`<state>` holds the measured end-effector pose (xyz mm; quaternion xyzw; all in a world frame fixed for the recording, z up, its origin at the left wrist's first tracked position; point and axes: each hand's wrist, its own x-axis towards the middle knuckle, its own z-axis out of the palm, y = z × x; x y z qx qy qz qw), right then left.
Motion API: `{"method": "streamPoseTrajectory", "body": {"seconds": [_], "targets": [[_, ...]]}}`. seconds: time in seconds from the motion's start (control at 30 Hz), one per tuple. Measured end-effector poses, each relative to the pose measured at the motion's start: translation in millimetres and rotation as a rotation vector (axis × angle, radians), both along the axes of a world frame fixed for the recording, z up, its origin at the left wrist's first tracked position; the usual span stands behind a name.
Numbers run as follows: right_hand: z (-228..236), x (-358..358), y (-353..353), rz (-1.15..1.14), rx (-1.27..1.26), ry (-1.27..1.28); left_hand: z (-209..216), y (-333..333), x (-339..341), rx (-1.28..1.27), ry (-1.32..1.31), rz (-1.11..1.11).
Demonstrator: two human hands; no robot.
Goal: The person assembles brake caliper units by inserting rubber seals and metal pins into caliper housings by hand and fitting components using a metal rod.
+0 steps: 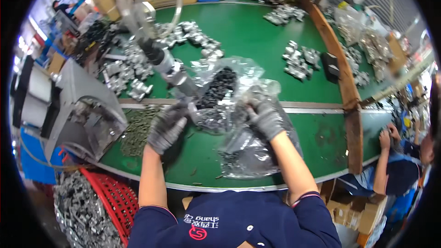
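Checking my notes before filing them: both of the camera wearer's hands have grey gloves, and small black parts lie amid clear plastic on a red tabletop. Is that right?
Not quite: the tabletop is green, not red, as the head view shows. The left hand and right hand are gloved in grey, and small black parts do lie amid clear plastic.

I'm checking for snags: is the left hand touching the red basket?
Apart. The head view shows green tabletop and its pale rim between the left hand and the red basket.
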<state>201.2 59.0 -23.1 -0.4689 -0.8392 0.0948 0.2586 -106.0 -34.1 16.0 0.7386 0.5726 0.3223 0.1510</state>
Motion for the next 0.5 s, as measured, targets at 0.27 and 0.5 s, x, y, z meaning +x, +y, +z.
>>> {"method": "streamPoseTrajectory", "body": {"seconds": [0.27, 0.5], "targets": [[3, 0, 0, 0.007, -0.128, -0.021, -27, 66, -169, -0.266, 0.750, 0.425], [10, -3, 1, 0.001, -0.250, 0.002, -30, 124, -175, -0.454, 0.749, 0.381]]}}
